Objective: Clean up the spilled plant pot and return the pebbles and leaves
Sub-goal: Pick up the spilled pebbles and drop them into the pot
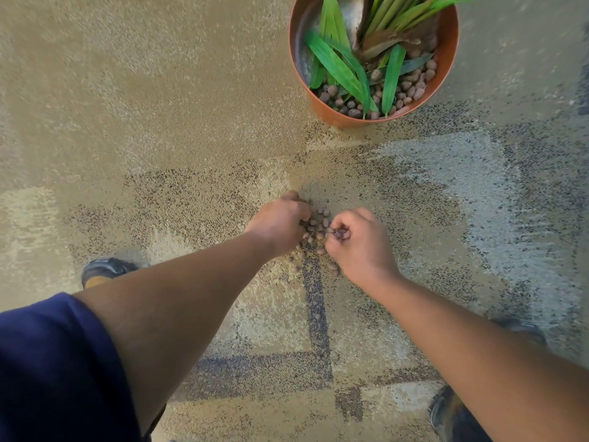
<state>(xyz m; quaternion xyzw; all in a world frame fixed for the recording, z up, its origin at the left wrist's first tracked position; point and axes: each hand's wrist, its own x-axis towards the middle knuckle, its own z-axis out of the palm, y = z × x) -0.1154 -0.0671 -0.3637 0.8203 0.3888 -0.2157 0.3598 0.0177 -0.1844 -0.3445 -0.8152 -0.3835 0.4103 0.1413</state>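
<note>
An orange plant pot (pixel 446 63) stands upright on the carpet at the top right, holding green leaves (pixel 338 63), a plant and brown clay pebbles (pixel 411 87). A small heap of spilled pebbles (pixel 318 223) lies on the carpet in the middle. My left hand (pixel 280 223) curls around the heap's left side, fingers bent against the pebbles. My right hand (pixel 360 244) is closed at the heap's right side, with pebbles pinched in its fingertips. More loose pebbles (pixel 333 266) lie just below and between both hands.
Speckled tan and grey carpet (pixel 159 122) covers the whole floor. My dark shoes show at the left (pixel 105 269) and the lower right (pixel 449 413). A dark blue sleeve (pixel 57 371) fills the bottom left corner.
</note>
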